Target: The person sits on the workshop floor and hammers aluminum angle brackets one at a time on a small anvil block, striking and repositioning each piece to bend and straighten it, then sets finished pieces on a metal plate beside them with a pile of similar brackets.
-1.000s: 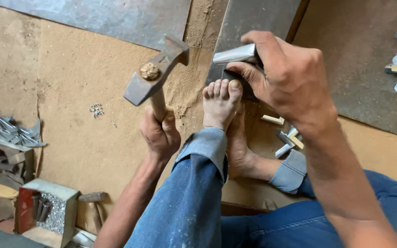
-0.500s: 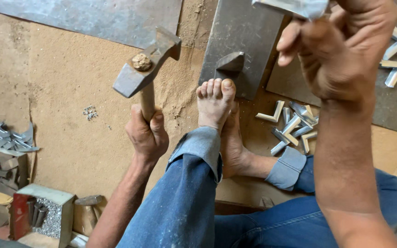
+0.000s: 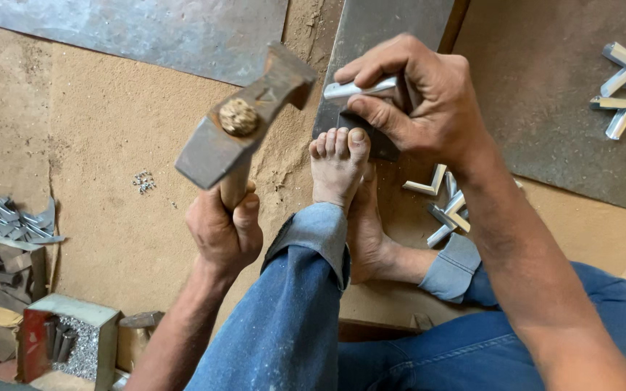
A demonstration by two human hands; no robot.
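The left hand (image 3: 224, 230) is wrapped tight round the wooden handle of a hammer (image 3: 244, 119), fingers fully closed just under the head, and the head hangs raised and tilted above the sandy floor (image 3: 110, 188), well clear of anything below it. That head looks like a solid block of dark steel, so it should be heavy and top-weighted; a grip this near the head gives control more than swing. Over to the right hand (image 3: 418, 108): its fingers and thumb are pinched closed on a small silver metal piece (image 3: 356, 89), holding it down on a dark steel block (image 3: 371, 137) that sits at the near end of a long grey plate (image 3: 393, 22). The piece looks like thin bright bent metal, stiff and light, probably smooth and a bit slippery, with sharp cut ends, so the flat sides where the fingers sit now are the safe place to hold. A bare foot (image 3: 336, 170) rests with its toes touching the block, right under the hand. Just beside the right wrist lies a small heap of bent corner pieces (image 3: 443, 206), and more corner pieces (image 3: 621, 87) are scattered well apart at the top right on a dark sheet. Down at the lower left there is an open box of small nails (image 3: 81, 347), with a stack of metal strips (image 3: 9, 224) above it.
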